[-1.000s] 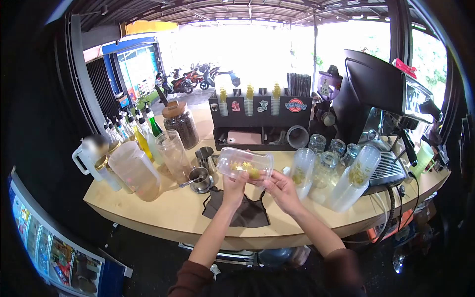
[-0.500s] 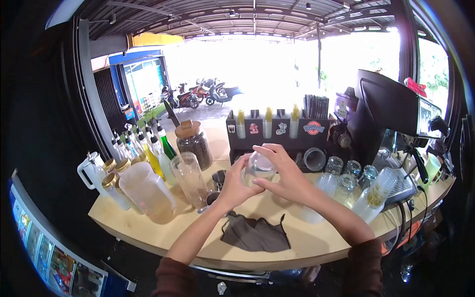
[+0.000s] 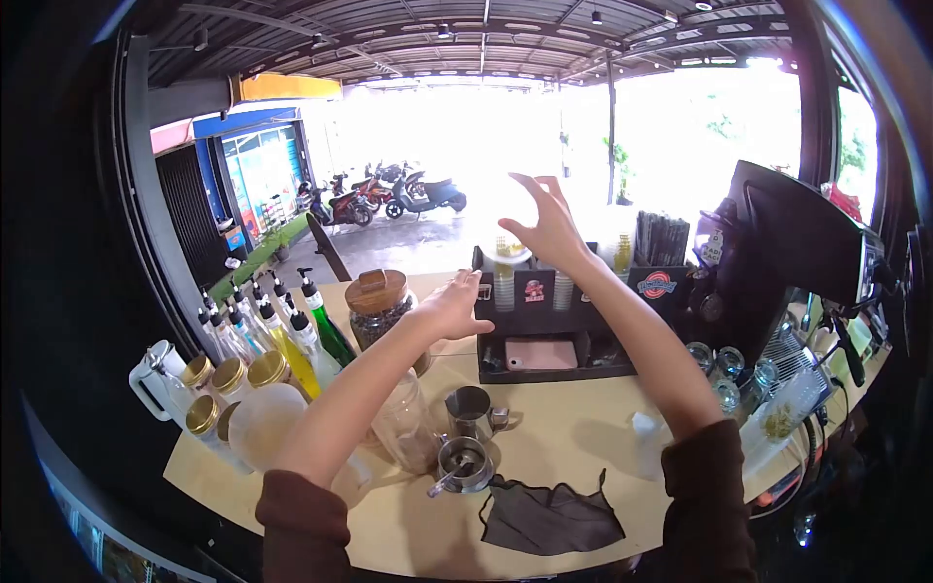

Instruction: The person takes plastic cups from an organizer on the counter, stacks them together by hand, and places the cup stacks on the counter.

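Note:
My right hand (image 3: 552, 225) is raised above the black organizer, its thumb and fingers curved round a clear glass (image 3: 506, 255). Bright light washes out most of the glass; its pale curved lower edge shows below the thumb. My left hand (image 3: 452, 307) is lower and to the left, between the wooden-lidded jar (image 3: 377, 293) and the organizer (image 3: 530, 328), with fingers stretched out and nothing in it. Two metal cups (image 3: 468, 412) (image 3: 465, 461) stand below it. A dark cloth piece with straps (image 3: 552, 517) lies near the front edge.
Pump bottles (image 3: 292, 350), gold-lidded jars (image 3: 229, 376) and a clear pitcher (image 3: 404, 428) stand at the left. A pink phone (image 3: 541, 355) sits in the organizer. Glasses (image 3: 729, 364) and a coffee machine (image 3: 802, 233) are at the right. Motorbikes (image 3: 426, 196) are parked outside.
My hands have separated. The right has risen with the glass; the left has let go and opened. The view has shifted, showing the phone and both metal cups more clearly.

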A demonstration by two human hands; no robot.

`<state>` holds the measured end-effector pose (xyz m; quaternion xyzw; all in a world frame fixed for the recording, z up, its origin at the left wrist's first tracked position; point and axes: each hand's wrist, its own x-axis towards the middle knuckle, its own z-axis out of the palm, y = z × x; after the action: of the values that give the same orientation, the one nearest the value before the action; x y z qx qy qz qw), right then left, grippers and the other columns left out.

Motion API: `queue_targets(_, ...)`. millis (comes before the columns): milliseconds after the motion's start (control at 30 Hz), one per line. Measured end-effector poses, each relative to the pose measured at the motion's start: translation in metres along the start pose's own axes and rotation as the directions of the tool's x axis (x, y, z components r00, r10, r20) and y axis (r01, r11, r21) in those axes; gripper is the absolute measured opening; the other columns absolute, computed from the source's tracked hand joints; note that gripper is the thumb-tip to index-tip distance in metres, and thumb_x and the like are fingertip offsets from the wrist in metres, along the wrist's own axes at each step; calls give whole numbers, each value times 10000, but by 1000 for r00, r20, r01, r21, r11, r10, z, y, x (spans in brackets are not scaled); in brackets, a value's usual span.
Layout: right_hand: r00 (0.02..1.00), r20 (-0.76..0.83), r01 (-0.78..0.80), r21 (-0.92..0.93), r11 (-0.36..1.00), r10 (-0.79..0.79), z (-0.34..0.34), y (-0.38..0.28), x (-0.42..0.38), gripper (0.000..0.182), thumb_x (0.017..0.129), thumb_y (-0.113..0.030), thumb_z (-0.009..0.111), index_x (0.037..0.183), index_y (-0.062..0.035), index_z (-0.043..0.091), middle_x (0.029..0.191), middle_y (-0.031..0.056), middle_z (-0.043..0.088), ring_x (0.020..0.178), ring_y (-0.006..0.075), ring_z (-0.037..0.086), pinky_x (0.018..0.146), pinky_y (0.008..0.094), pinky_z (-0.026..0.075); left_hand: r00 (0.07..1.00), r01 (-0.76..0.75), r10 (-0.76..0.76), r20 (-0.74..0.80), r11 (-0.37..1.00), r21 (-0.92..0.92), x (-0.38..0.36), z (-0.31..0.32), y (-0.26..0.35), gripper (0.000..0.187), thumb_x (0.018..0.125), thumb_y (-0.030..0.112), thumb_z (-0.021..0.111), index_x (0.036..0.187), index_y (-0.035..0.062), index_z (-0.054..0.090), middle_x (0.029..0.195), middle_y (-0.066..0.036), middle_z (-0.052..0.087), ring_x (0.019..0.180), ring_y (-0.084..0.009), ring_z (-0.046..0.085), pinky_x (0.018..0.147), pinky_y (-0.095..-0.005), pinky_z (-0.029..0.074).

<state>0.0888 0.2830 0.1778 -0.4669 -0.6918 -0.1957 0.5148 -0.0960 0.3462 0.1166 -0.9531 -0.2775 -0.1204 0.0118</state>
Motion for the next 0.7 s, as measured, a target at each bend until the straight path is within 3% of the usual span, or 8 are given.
queue_targets(100,1000,21,-6,-56,998,7,26,10,22,640,712,-161,722,1288,-107,449,1196,192,425,1117,347,464,943,407,401,968,89,-117,222,987,132,12,-6,3,985,755,465,660,1386,-87,142,1451,-267,151,1339,-355,235,1096,-378,254)
queue_targets(200,997,74,-6,-109,994,14,39,19,38,631,703,-150,722,1279,-127,466,1190,192,437,1127,333,455,953,410,392,967,59,-98,233,984,167,17,-6,0,995,751,468,666,1387,-86,137,1458,-256,142,1337,-344,247,1095,-373,258)
queue_targets(333,987,148,-49,-143,988,70,50,36,49,600,683,-195,740,1232,-84,524,1091,187,509,1091,318,473,940,390,398,970,33,-71,232,985,167,21,-4,-5,964,760,448,665,1400,-51,145,1468,-216,165,1315,-333,299,1085,-376,277)
queue_targets(400,972,211,-69,-157,985,102,54,41,47,594,674,-213,747,1214,-70,544,1057,182,531,1072,313,481,934,384,400,972,39,-74,223,987,159,22,-2,-9,1030,708,483,695,1406,-36,144,1467,-204,185,1312,-318,310,1077,-378,291)
queue_targets(467,971,203,-95,-164,982,128,58,43,46,592,663,-248,755,1189,-50,570,1019,187,549,1038,309,494,921,382,405,969,-3,-33,243,989,146,20,-6,-11,1148,595,500,766,1412,-18,147,1485,-164,166,1331,-283,288,1062,-444,305)
queue_targets(500,971,203,-91,-161,983,123,60,42,46,592,663,-248,755,1189,-50,570,1019,187,549,1038,309,494,921,382,405,970,1,-37,240,989,148,20,-7,-14,1148,595,500,766,1412,-18,147,1485,-164,166,1331,-283,288,1062,-444,305)
queue_targets(567,962,218,-121,-208,971,167,60,41,45,610,647,-276,765,1180,-46,578,1015,209,553,1035,321,495,919,397,406,968,-33,-6,251,988,152,21,-7,-16,1227,521,532,790,1409,-21,150,1479,-172,183,1318,-281,314,1058,-429,314)
queue_targets(700,955,228,-134,-243,961,190,75,62,38,633,624,-300,779,1166,-37,586,1002,222,557,1037,338,489,919,413,407,959,-42,-13,284,981,188,22,-12,-12,1239,530,591,753,1413,-25,139,1473,-195,181,1322,-288,300,1071,-347,303)
